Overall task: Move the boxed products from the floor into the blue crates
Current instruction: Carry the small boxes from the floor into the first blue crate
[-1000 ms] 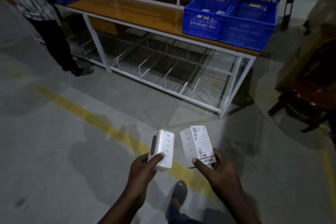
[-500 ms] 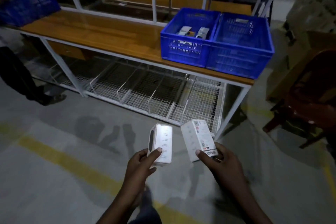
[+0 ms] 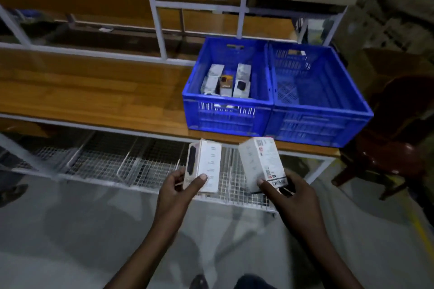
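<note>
My left hand (image 3: 179, 189) grips a white product box (image 3: 207, 162) with a dark side panel, held upright. In my right hand (image 3: 287, 191) is a second white box (image 3: 259, 162) with a barcode label, tilted slightly left. Both boxes hang just below the front edge of the wooden table (image 3: 94, 91). On the table stand two blue crates side by side. The left crate (image 3: 225, 117) holds several white boxes (image 3: 226, 81). Nothing is visible inside the right crate (image 3: 321, 119).
Under the table runs a white wire-mesh shelf (image 3: 141, 166) with dividers. White metal frame posts (image 3: 155, 14) rise behind the table. A dark red chair (image 3: 394, 148) stands at the right. A person's foot (image 3: 11, 192) shows at the left edge.
I have walked closer to the table, so the crates now sit just above my hands. Both boxes have stayed in my hands. The person at the left has nearly left the view.
</note>
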A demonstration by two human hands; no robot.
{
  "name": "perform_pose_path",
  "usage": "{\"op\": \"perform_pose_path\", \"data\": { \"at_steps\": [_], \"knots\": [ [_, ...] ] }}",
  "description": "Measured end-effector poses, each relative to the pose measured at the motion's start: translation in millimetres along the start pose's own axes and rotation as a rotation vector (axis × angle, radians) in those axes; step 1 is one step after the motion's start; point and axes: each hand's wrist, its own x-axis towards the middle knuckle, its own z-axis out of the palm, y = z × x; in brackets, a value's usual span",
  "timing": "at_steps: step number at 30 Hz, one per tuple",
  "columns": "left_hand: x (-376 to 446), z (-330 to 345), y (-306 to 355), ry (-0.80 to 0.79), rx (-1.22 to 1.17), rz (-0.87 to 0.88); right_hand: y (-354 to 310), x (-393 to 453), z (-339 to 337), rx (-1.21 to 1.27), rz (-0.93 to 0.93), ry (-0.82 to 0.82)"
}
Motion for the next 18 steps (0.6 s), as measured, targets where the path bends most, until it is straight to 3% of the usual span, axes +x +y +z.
{"op": "perform_pose_path", "data": {
  "at_steps": [11, 18],
  "knots": [
    [211, 67, 114, 0.118, 0.109, 0.331, -34, 179, 8, 0.011, -0.087, 0.101],
    [322, 135, 150, 0.125, 0.444, 0.323, -39, 313, 6, 0.027, -0.096, 0.075]
  ]
}}
